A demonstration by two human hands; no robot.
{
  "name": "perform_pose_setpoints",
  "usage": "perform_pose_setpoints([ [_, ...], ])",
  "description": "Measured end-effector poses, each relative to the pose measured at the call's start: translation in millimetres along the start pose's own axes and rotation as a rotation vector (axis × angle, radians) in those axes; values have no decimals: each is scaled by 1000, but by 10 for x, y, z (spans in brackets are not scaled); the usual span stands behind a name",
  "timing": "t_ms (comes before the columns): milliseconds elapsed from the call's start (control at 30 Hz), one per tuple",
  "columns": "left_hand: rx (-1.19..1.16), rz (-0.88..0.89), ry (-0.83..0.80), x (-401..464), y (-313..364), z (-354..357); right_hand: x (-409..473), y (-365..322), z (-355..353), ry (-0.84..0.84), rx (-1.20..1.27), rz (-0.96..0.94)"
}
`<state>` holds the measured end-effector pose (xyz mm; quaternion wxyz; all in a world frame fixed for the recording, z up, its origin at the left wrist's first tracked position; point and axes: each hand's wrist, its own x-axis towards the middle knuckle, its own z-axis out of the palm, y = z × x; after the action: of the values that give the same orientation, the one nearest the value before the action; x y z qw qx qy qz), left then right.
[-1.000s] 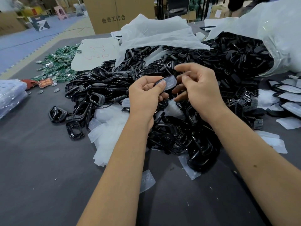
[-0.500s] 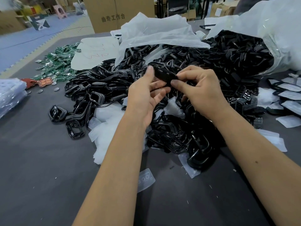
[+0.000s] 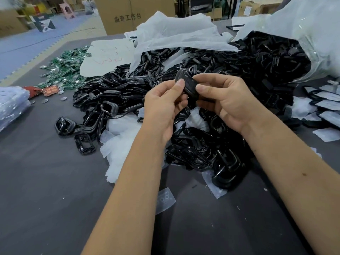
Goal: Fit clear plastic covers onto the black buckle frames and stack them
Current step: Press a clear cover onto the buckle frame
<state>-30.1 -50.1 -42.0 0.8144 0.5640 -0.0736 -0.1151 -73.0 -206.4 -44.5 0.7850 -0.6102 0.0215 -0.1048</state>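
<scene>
Illumination is even, diffuse and moderately bright, apparently from overhead; the forearms throw only soft, faint shadows on the dark grey tabletop (image 3: 46, 190), and no hard-edged shadow is seen. Specular glints appear on the glossy black buckle frames (image 3: 114, 107) and on the clear plastic bag (image 3: 316, 43) at upper right, which is close to washed out. Wide-angle distortion bends the edges, the far background and upper left corner are soft, and the hands (image 3: 163, 105) show slight blur.
</scene>
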Motion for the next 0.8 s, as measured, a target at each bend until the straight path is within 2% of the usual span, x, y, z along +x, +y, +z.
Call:
perform_pose_setpoints([
  [333,25,30,-7,-6,-32,20,19,0,14,71,125,112],
  [500,57,60,42,-16,-58,50,21,-2,46,103,94,45],
  [633,76,0,106,4,-47,70,4,16,66,225,-360,-346],
  [733,-15,-97,123,43,4,30,-11,-8,54,153,-695,-565],
  [800,13,-105,106,63,22,-20,-22,-12,40,105,-845,-664],
])
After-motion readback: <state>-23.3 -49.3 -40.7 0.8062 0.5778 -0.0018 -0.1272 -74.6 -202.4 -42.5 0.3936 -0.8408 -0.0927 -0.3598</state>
